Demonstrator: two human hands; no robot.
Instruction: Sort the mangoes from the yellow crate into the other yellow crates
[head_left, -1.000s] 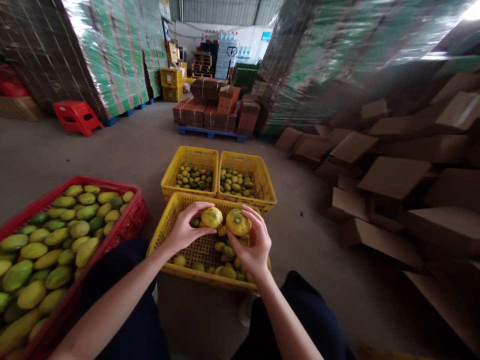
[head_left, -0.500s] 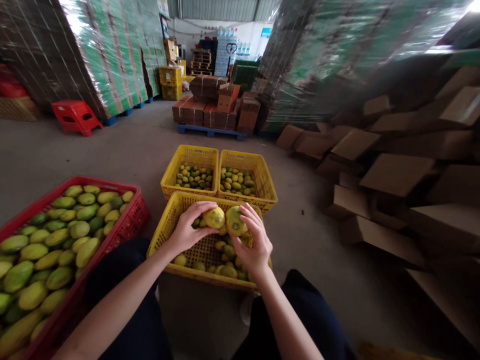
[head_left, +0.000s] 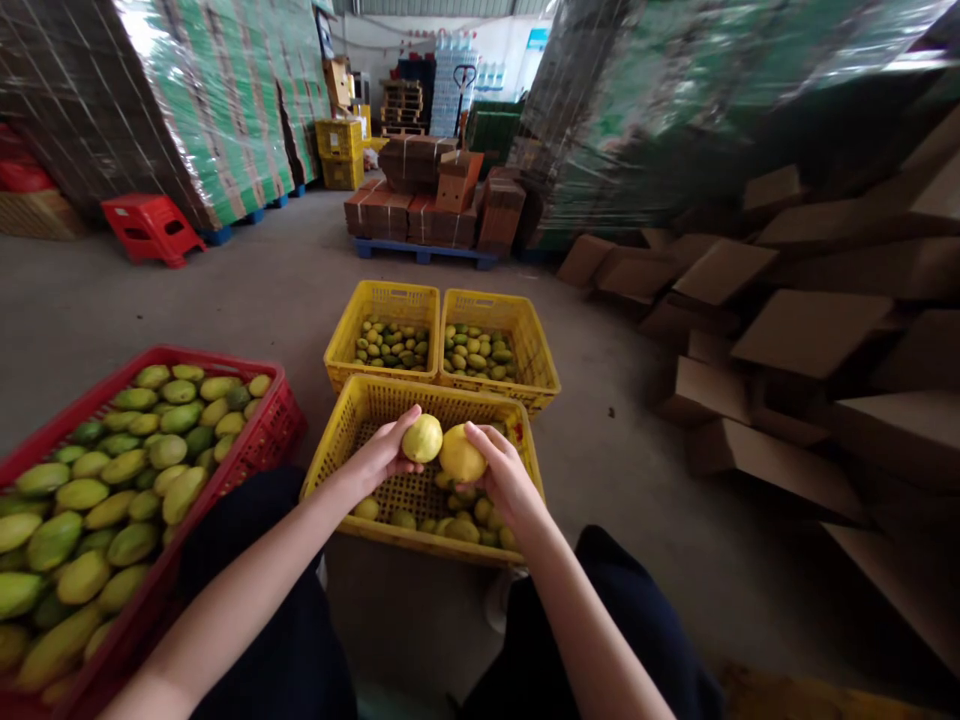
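My left hand (head_left: pixel 381 456) is closed around a yellow lemon (head_left: pixel 422 438), fingers beneath it and thumb on top. A larger yellow lemon (head_left: pixel 462 454) is gripped in my right hand (head_left: pixel 508 474), just beside the first one. Both are held above the near yellow crate (head_left: pixel 420 553), which has loose yellow-green lemons (head_left: pixel 461 530) along its near and right sides. To my left stands a red crate (head_left: pixel 289 410) filled with green and yellow lemons (head_left: pixel 124 465).
Beyond the near crate, a left yellow crate (head_left: pixel 341 330) and a right yellow crate (head_left: pixel 536 345) hold more lemons. Cardboard boxes (head_left: pixel 810 330) are heaped on the right. A red stool (head_left: pixel 154 230) and a blue pallet (head_left: pixel 424 252) of flattened cartons stand farther back.
Both lemons have been turned in my hands, now showing plainer yellow sides in place of the greenish, marked ends. My hands stay above the near crate. The view has shifted slightly.
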